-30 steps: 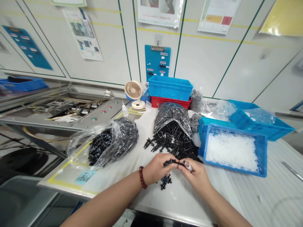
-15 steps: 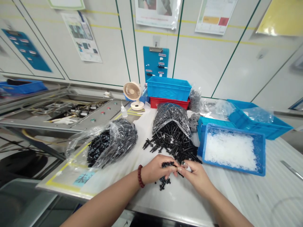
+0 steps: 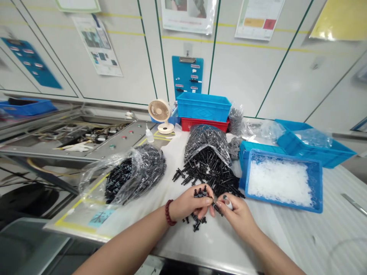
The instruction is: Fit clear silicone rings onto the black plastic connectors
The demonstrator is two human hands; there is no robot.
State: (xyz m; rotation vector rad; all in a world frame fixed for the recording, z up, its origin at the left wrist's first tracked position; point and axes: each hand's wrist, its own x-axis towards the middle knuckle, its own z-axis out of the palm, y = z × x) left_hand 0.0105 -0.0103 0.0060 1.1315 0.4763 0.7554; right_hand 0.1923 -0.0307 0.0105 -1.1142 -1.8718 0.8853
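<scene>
My left hand (image 3: pixel 187 202), with a dark red bead bracelet, is closed on several small black rod-shaped plastic parts (image 3: pixel 200 193), their knobbed ends pointing up. My right hand (image 3: pixel 239 214) grips a white pen-like tool (image 3: pixel 228 202) with a grey end. Its thumb and fingertips meet the left fingertips at another black part, mostly hidden. Under my hands lie a few loose black parts (image 3: pixel 196 226). Just beyond them, a heap of black rods (image 3: pixel 212 177) spills from an open clear plastic bag (image 3: pixel 208 143).
To the left lies another clear bag (image 3: pixel 137 172) of black parts. At right, a tilted blue bin (image 3: pixel 321 183) holds small white translucent pieces. Behind stand a blue crate (image 3: pixel 204 106) on a red one (image 3: pixel 197 124), a fan (image 3: pixel 159 110) and a squeeze bottle (image 3: pixel 149 135).
The black parts in my left hand have turned from lying sideways to pointing upward. My two hands have stayed together in nearly the same place.
</scene>
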